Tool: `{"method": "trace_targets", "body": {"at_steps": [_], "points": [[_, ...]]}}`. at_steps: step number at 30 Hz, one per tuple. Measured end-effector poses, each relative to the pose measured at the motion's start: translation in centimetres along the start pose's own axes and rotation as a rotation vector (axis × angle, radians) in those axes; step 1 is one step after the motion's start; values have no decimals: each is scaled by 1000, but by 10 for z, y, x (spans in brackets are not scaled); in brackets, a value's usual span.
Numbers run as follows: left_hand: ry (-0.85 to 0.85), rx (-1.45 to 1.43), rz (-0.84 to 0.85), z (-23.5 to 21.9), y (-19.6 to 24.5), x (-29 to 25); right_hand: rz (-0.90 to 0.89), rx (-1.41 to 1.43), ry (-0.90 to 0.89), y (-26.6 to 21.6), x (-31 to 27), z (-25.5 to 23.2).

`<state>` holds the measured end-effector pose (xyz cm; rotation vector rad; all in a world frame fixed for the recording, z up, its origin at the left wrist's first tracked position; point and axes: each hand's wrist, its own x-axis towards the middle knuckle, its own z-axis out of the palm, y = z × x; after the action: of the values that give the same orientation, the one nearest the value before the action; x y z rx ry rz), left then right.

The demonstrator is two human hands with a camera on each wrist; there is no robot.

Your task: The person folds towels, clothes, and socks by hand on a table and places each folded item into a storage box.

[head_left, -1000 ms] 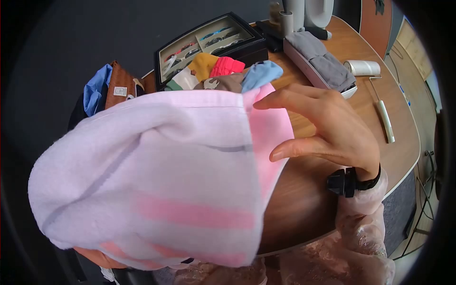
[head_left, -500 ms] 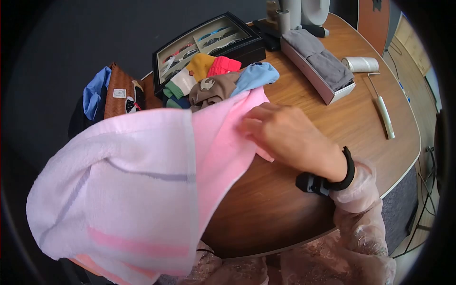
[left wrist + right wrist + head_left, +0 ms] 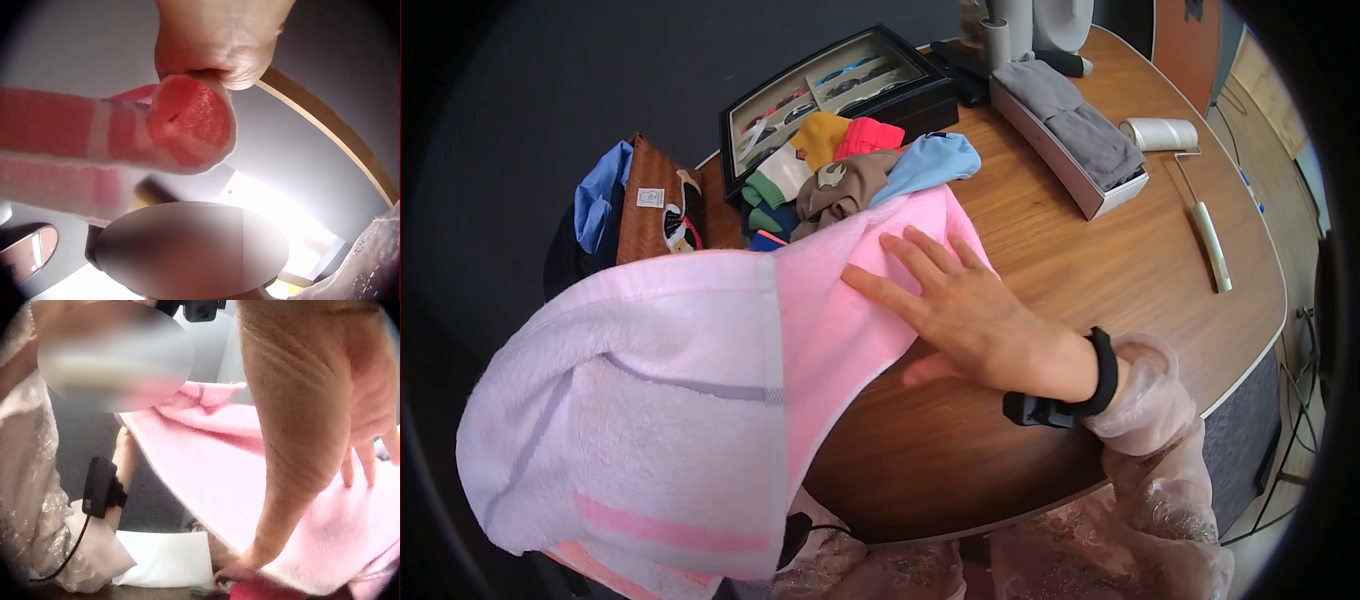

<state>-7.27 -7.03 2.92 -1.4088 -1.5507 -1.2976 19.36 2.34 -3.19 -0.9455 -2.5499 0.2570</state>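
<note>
A large towel (image 3: 650, 440), white with pink stripes outside and pink on its other face, fills the lower left of the head view. My right hand (image 3: 960, 315) lies on the towel's pink part with its fingers spread and straight. My left hand is hidden behind the towel in the head view. In the left wrist view, the left hand (image 3: 215, 40) grips the towel, whose rolled end (image 3: 194, 122) bulges below it. Beyond the pink part sits a pile of clothing, with a brown piece (image 3: 835, 190) and a light blue piece (image 3: 935, 165).
Behind the pile stands a black glass-topped case (image 3: 940, 100) of eyewear. A box of grey folded cloth (image 3: 1070, 125) and a lint roller (image 3: 1160, 138) lie at the right on the wooden table (image 3: 1050, 250). A brown woven basket (image 3: 650, 205) with clothing stands at the left.
My right hand has gone from the towel's edge, thumb and fingers apart, down and left onto the pink part, where its fingers spread out. The towel's white part has shifted left, baring more pink.
</note>
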Motion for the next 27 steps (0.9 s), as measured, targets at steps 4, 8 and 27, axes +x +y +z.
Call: {"method": "trace_targets", "body": {"at_steps": [4,8,27], "points": [[-8,-26,-3,0,-2,4,46,1,98,-3,6,15],[-8,-42,-11,-3,-5,6,99,-76,35,-8,7,15],[-25,-122,-55,-15,-9,16,247,543,621,51,4,-73]]}}
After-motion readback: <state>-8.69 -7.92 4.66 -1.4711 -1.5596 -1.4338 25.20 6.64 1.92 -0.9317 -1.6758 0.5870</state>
